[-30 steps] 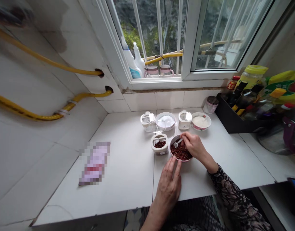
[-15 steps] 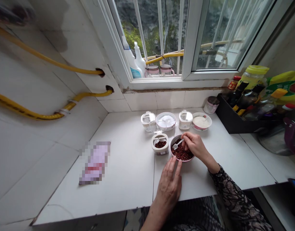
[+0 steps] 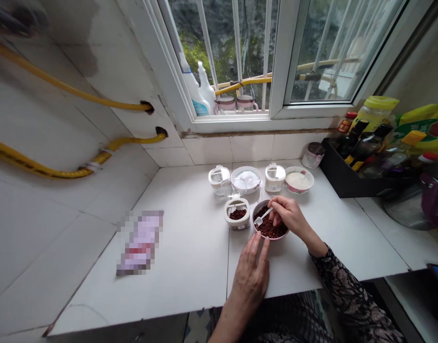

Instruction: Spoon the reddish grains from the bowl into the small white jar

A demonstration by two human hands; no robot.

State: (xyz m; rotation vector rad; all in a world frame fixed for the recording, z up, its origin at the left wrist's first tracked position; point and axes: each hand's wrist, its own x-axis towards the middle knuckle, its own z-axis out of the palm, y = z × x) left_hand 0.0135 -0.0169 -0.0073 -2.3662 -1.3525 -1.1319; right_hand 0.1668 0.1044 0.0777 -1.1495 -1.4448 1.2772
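A: What do your hands do?
B: Your right hand pinches a small white spoon, its head over the dark red grains in the round bowl. Your left hand lies open, fingers extended, tips at the bowl's near rim.
A: Where does the bowl stand?
B: On your white worktop, just right of a jar containing similar grains.
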